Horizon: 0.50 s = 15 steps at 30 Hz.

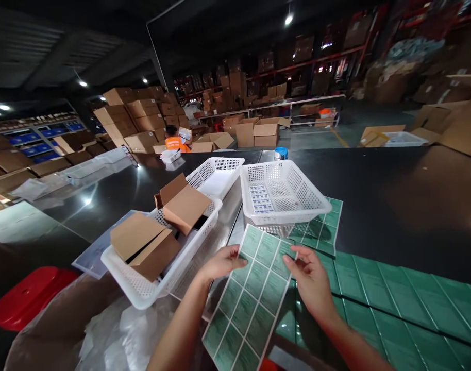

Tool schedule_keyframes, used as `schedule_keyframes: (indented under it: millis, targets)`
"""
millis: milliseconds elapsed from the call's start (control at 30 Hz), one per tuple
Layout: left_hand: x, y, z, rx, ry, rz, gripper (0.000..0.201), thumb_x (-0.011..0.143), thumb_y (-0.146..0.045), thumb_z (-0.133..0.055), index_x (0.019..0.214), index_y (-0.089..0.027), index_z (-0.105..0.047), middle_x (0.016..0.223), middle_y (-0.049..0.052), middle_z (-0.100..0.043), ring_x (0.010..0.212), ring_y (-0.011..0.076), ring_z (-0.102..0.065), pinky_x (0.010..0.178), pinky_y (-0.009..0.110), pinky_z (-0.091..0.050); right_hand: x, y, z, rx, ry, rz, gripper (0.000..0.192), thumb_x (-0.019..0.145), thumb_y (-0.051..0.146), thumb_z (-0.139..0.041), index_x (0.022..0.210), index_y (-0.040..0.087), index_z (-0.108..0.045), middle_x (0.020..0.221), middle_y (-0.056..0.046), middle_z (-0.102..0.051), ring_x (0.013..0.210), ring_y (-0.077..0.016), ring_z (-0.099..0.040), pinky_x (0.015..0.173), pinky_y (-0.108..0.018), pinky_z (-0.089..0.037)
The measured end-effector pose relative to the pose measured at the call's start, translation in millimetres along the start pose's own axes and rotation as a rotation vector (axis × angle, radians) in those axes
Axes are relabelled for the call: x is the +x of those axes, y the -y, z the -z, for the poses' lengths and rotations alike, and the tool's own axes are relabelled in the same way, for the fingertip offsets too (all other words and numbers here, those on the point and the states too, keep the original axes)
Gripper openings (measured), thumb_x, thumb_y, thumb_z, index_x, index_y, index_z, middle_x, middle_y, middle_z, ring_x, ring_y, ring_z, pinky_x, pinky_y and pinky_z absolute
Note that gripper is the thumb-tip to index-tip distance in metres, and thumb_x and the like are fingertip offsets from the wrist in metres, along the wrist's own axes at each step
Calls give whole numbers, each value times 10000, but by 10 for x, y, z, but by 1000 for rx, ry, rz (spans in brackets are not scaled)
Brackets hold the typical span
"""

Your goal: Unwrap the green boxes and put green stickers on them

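Open black bench (pixel 382 201) stretched right of the white basket (pixel 285 215), while the left hand (pixel 222 262) and right hand (pixel 310 270) (fingers turned inward) pinched opposite edges of the green sheet (pixel 254 281).

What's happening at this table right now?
A person holds a green sheet, divided into rectangles by pale lines, in both hands: the left hand grips its left edge, the right hand its upper right side. Just beyond stands a white basket with blue-and-white printed pieces inside. To the left, another basket carries two cardboard boxes. Rows of green pieces lie at the right. Farther back is someone in orange.
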State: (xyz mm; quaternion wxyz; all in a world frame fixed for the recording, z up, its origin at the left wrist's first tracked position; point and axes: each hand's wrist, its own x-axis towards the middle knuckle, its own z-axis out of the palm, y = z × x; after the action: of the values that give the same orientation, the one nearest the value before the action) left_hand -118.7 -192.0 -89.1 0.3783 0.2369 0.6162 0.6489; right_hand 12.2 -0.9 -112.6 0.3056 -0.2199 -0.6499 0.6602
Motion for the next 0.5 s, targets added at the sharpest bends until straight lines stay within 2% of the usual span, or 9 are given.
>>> schedule_keyframes:
  millis: [100,267,400,500]
  targets:
    - [96,-39,-80,-69,-37,-49,450,607,-457,-909,902,-163,-740,868,58,-720,822,205,-635,800,307,-469,-40,-60,-4,-12,62,-25,463,672,566,-774,942,225,-616,596,59,-460,514,-140,-433,506,-277,-361]
    - [251,-85,-150,-128,-143,-113,463,584,-493,-918,814,-151,-709,752,34,-705,700,165,-616,714,278,-473,-63,-127,-8,6,111,-27,454,702,543,-775,982,225,-612,638,46,-503,557,-147,-485,530,-274,-388]
    - [312,-123,-205,-125,-188,-113,486,550,-502,-928,796,-140,-717,730,45,-712,650,175,-623,661,290,-487,-17,-97,32,55,59,-21,491,705,532,-780,1048,226,-611,696,17,-585,622,-167,-566,582,-289,-452]
    - [309,-156,-275,-120,-203,-108,469,542,-483,-934,770,-134,-717,730,46,-719,629,173,-626,643,289,-496,-12,-31,69,78,-28,-30,468,683,504,-793,1019,216,-637,711,11,-600,638,-164,-593,607,-293,-482]
